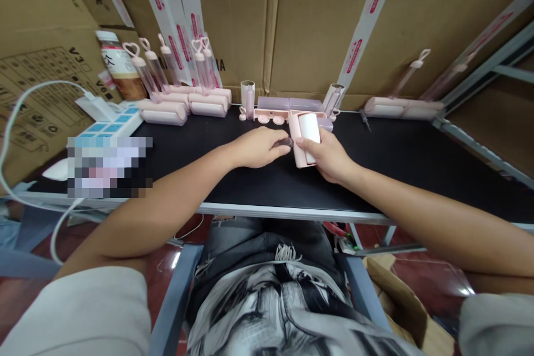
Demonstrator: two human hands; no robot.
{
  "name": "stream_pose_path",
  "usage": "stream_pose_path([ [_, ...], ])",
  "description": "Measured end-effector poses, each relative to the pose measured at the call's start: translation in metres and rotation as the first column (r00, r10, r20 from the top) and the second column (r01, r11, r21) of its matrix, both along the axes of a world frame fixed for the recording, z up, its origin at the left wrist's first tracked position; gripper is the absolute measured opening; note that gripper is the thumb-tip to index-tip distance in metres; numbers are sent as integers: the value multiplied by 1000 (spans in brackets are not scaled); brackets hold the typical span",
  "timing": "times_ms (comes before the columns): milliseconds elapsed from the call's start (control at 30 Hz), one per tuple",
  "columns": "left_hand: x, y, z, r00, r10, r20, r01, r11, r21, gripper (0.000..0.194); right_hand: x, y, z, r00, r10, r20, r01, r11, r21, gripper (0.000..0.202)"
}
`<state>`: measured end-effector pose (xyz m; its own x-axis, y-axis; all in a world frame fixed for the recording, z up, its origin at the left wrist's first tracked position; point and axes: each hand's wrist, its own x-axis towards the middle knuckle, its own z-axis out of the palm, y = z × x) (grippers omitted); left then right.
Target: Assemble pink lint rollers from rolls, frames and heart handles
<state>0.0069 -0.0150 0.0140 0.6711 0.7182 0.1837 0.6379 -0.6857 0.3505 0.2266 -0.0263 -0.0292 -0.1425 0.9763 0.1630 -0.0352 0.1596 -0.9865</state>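
Note:
My right hand [334,157] is closed round a pink case [298,144] with a white roll [311,134] in it, held tilted over the black table. Just left of the case, my left hand [262,147] pinches a small dark, clear piece [288,142] between thumb and fingers. Behind my hands lie purple cylinders [273,103], a pink strip [250,114] and small pink round caps [263,119]. An upright white tube [247,94] stands on the left of them, another [335,95] on the right.
Pink rollers [164,112] with heart-topped clear tubes stand at the back left, more [386,107] at the back right. A bottle [120,67], power strip [110,125] and white cable [20,94] occupy the left side. Cardboard [233,22] walls the back of the table [400,161].

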Motion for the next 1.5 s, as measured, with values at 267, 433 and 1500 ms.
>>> stream_pose_path([
  [267, 0, 1, 0, 999, 17, 41, -16, 999, -31, 18, 8, 7, 4, 997, 9, 71, -14, 998, 61, 57],
  [433, 0, 0, 1, 995, 12, 100, -10, 1000, -22, 22, 14, 11, 7, 996, 43, 77, -50, 995, 92, 63],
  [1500, -16, 23, 3, 778, 218, 590, -150, 975, -163, 37, 72, 73, 9, 761, -256, 595, 0, 918, 395, 62],
])
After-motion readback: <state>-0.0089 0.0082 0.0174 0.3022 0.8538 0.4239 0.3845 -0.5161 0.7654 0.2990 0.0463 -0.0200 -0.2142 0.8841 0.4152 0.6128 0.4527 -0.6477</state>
